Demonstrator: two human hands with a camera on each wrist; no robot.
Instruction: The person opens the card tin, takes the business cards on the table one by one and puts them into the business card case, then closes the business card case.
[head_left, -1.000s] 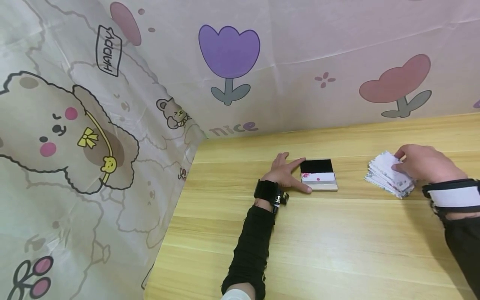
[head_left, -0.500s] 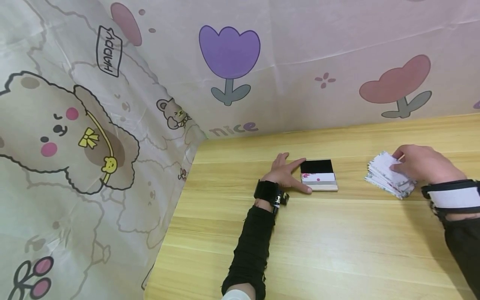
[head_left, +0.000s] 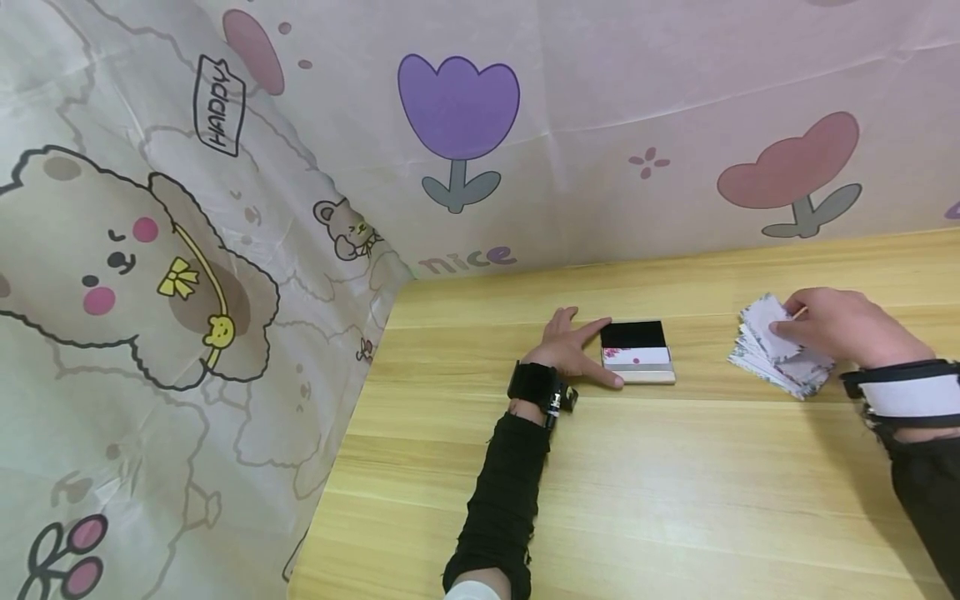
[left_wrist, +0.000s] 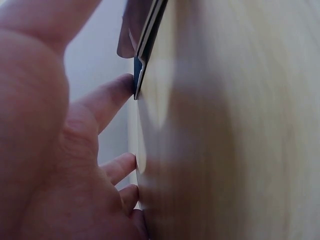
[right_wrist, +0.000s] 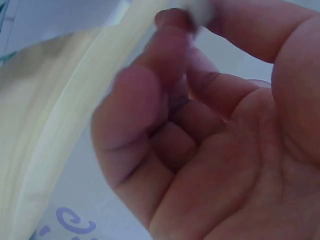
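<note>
On the table point(head_left: 675, 467), white, seemingly floral-printed card stack point(head_left: 776, 360)

- A light wooden table point(head_left: 645, 483) fills the lower right half of the head view; its grain runs left to right, and its left edge slants down toward the bottom centre of the frame.
- A small card holder point(head_left: 637, 352) lies flat on the table near the middle of the frame; it has a black upper half and a white card with pink marks below.
- My left hand point(head_left: 573, 348) rests flat on the table, fingers spread, touching the holder's left side.
- A fanned stack of printed cards point(head_left: 776, 360) lies on the table at the right of the frame, under my right hand point(head_left: 843, 327), whose fingers pinch the top card.
</note>
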